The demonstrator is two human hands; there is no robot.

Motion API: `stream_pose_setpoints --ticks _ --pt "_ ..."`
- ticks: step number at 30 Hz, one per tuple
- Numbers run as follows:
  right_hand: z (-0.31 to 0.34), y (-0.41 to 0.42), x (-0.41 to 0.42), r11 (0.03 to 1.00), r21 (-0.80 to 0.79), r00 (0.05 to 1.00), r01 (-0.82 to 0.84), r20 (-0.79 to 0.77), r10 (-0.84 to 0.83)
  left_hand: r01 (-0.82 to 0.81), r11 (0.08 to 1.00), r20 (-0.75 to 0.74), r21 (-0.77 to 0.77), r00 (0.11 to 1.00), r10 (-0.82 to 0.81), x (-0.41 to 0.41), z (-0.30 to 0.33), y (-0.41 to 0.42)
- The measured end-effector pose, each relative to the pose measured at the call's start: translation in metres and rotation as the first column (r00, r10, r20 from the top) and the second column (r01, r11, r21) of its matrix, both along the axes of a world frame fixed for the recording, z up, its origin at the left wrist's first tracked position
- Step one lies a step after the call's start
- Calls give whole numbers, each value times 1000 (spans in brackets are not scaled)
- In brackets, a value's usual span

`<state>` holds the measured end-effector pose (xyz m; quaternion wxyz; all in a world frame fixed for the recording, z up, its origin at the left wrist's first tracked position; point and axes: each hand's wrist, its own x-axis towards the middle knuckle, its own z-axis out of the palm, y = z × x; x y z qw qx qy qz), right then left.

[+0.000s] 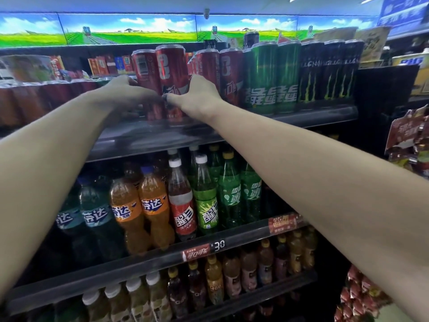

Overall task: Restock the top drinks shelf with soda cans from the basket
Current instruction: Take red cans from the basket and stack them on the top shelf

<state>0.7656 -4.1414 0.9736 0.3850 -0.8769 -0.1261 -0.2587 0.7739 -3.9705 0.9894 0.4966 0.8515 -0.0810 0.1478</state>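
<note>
Both arms reach up to the top shelf [301, 117], where the hands meet low on one tall red can [171, 66] at the shelf's front. The left hand [130, 94] curls round the can's left side, fingers wrapped toward the back, and the right hand [199, 94] clasps its right side with the thumb pressed across the lower front; the two thumbs nearly touch. The can stands upright, its base hidden behind the hands, so I cannot tell whether it rests on the shelf or is lifted just clear of it.

Another red can [144, 66] stands just beside it on the left, and two more red cans [229, 75] stand on its right. Further right along the same shelf come green cans [271, 77], then black cans [329, 70]. To the far left the shelf's red cans are dim and blurred.

The shelf below holds upright bottles: orange bottles [139, 210], a red-labelled bottle [183, 205], and green bottles [229, 194]. A price strip [204, 249] on that shelf's edge reads 30. The basket is out of view
</note>
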Motion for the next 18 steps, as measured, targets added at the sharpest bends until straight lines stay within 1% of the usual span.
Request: stream_pose_setpoints --ticks 4,8,13,15,18 --pt "-5 -15 -9 997 25 997 71 27 -72 21 1000 35 -22 999 -20 -6 -1 -7" --pt "-8 -34 -14 986 -32 979 164 126 -158 100 995 66 -11 993 -100 -15 1 -24" --pt "-9 -50 -12 974 -19 969 226 104 -223 138 990 82 -5 987 -137 -16 2 -42" --pt "-10 -57 -13 960 -48 955 277 123 -270 142 990 86 -24 987 -139 -14 0 -46" --pt "-9 -72 -14 914 -152 921 375 170 -350 166 985 89 -48 983 -161 -11 -2 -53"
